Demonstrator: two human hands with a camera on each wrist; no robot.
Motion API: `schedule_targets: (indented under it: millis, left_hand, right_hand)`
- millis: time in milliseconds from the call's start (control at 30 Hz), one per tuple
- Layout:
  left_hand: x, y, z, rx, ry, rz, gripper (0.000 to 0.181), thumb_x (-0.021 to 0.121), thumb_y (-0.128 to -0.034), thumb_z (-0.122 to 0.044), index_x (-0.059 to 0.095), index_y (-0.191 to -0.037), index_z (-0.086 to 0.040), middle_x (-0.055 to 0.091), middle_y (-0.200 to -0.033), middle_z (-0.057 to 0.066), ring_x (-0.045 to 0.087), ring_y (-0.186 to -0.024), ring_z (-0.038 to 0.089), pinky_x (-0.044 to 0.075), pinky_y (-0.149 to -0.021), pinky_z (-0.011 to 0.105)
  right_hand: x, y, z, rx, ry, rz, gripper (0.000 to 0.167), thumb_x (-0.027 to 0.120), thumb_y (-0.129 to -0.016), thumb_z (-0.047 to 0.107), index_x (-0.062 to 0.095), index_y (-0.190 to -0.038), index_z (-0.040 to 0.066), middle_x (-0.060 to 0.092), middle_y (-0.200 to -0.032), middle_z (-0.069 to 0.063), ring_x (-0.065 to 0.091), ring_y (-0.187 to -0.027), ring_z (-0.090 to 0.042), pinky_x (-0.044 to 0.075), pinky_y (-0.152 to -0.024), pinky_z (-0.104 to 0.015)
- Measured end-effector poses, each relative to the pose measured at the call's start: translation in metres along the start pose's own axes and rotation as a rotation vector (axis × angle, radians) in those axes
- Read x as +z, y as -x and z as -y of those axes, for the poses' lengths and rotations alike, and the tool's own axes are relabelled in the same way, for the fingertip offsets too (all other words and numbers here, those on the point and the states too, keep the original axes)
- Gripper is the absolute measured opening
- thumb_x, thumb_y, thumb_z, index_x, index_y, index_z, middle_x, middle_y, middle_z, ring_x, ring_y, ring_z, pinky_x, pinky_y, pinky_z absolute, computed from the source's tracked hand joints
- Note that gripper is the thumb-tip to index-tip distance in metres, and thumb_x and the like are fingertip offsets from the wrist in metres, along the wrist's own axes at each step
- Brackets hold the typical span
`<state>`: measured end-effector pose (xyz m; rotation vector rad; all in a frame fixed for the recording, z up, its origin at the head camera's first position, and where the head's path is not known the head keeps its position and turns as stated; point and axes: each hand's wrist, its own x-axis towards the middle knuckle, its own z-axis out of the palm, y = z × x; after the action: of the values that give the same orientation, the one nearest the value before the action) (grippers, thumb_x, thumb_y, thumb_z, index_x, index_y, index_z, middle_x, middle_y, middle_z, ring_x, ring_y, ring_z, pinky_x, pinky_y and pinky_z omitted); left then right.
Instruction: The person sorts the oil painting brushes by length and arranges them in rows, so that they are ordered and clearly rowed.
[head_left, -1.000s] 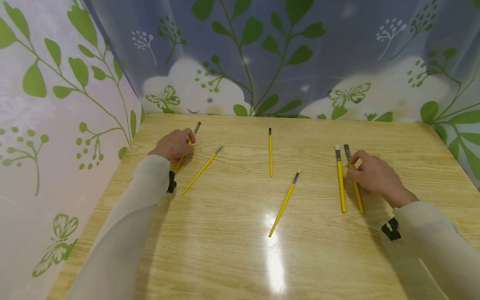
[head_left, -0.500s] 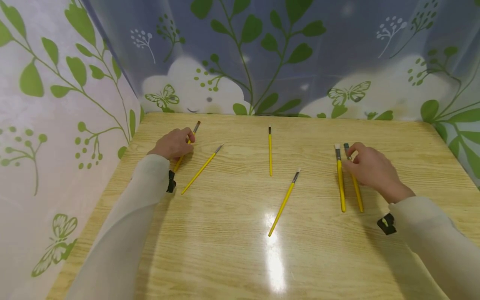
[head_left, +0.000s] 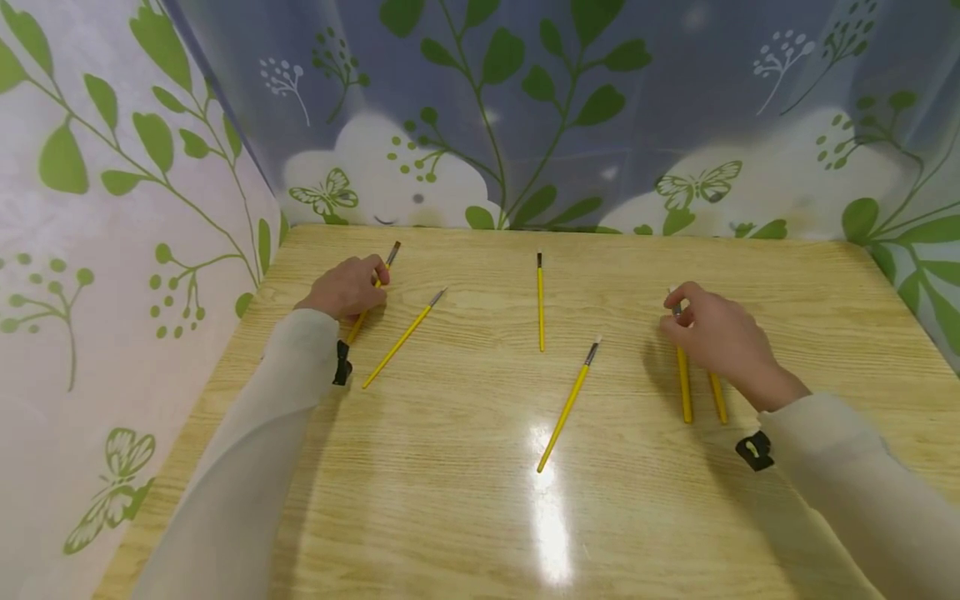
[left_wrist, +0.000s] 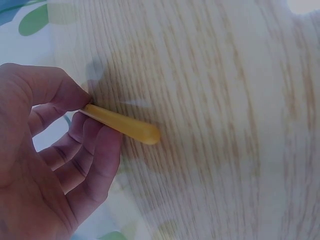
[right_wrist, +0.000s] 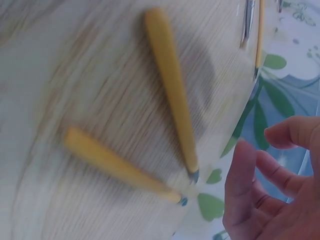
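My left grip [head_left: 345,287] is pinching one brush [left_wrist: 122,125]; at frame right, my parted right grip [head_left: 722,337] is hovering over two brushes [right_wrist: 174,95]

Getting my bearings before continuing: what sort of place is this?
Probably a small indoor work booth, though the wider room is out of view: a pale wood-grain tabletop, a blue-and-white leaf-printed backdrop behind it, and slim yellow-handled paintbrushes spread across it.

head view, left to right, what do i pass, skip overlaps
Left grip, left slanted brush, lengthwise middle brush, nearer slanted brush, right grip.
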<state>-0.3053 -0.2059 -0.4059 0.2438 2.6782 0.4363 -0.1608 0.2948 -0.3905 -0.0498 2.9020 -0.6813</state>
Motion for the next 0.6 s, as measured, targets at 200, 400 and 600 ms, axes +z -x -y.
schedule_targets:
  millis: [200, 400, 600]
  left_hand:
    - [0.0, -0.002, 0.0, -0.001, 0.002, -0.002, 0.032, 0.055, -0.1012, -0.015, 0.056, -0.133, -0.011, 0.061, -0.115, 0.015, 0.061, -0.071, 0.026, 0.047, -0.063, 0.035]
    - [0.002, -0.003, 0.001, -0.006, 0.009, 0.0, 0.032, 0.056, -0.1012, -0.015, 0.055, -0.133, -0.011, 0.06, -0.118, 0.016, 0.06, -0.071, 0.026, 0.048, -0.064, 0.036]
    - [0.002, -0.004, 0.003, -0.005, -0.009, -0.005, 0.032, 0.056, -0.1005, -0.016, 0.055, -0.132, -0.012, 0.061, -0.119, 0.016, 0.061, -0.072, 0.026, 0.048, -0.064, 0.036]
  right_hand:
    - [0.008, 0.003, 0.015, -0.03, 0.006, 0.011, 0.042, 0.056, -0.111, 0.033, 0.058, -0.139, 0.003, 0.071, -0.12, -0.026, 0.064, -0.073, -0.024, 0.047, -0.057, -0.036]
    - [0.02, 0.007, 0.03, -0.053, -0.004, 0.028, 0.038, 0.059, -0.11, 0.031, 0.06, -0.137, 0.005, 0.075, -0.117, -0.024, 0.06, -0.063, -0.02, 0.045, -0.053, -0.035]
    - [0.033, 0.011, 0.044, -0.089, 0.01, 0.025, 0.035, 0.061, -0.107, 0.028, 0.063, -0.134, 0.005, 0.076, -0.112, -0.02, 0.058, -0.061, -0.019, 0.044, -0.051, -0.033]
